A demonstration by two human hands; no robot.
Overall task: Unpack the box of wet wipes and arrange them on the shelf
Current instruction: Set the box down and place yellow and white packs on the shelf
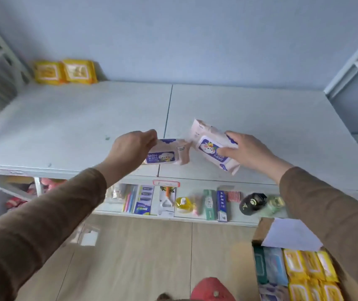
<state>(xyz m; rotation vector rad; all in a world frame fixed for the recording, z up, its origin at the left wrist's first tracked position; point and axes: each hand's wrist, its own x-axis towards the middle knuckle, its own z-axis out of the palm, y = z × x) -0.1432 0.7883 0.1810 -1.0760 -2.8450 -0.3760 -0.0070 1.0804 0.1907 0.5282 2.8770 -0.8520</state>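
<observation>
While both hands grip pink plastic baby-wipe packs, L hand (133, 148) pack (165, 155), R hand (249, 152) pack (211, 146), over white shelf (65, 127); yellow wipe packs (65, 71) at rear-left, open cardboard box (260, 231) lower right.

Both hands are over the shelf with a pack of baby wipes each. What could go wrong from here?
1. The left hand holds its pack only by one end, so the grip looks light and the pack might slip.
2. The right hand holds its pack tilted, close to the other; they could bump.
3. The yellow packs stand at the back left of the shelf; setting these down here may leave a scattered arrangement.
</observation>
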